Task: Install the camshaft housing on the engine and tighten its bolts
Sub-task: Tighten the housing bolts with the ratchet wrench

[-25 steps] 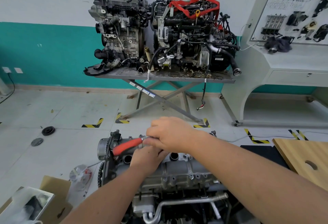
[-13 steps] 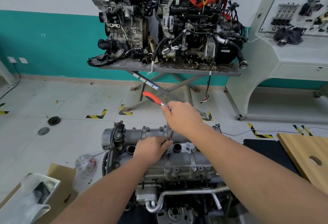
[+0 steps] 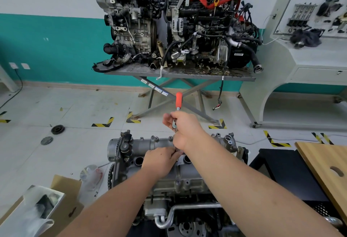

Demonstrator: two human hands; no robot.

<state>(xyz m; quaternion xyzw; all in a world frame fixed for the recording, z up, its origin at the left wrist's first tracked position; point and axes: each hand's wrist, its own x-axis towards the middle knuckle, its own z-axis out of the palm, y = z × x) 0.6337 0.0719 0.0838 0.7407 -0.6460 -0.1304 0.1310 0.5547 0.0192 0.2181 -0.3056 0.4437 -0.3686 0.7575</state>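
1. The camshaft housing already sits on top of the engine, which stands low in front of the person, on the floor side of the room.
2. The right hand has its grip clamped around the metal shank of a ratchet wrench, close to the head; the red handle points up and away from the person.
3. The left hand rests on the housing, and its fingers pinch something small below the ratchet head. I think it is the socket or extension on a bolt, but the right hand hides it, so I cannot tell for sure.
4. By my judgement, the step in hand is tightening one bolt near the middle of the housing.
5. The housing looks like cast aluminium: stiff, rather heavy, and it will not bend. Its edges and bolt bosses could crack if the bolts are pulled unevenly, so gradual tightening seems wise.
6. The ratchet is rigid steel. For more torque it is better to hold the red handle, which gives a less slippery hold than the bare shank.
7. Behind, two other engines stand on a lift bench.
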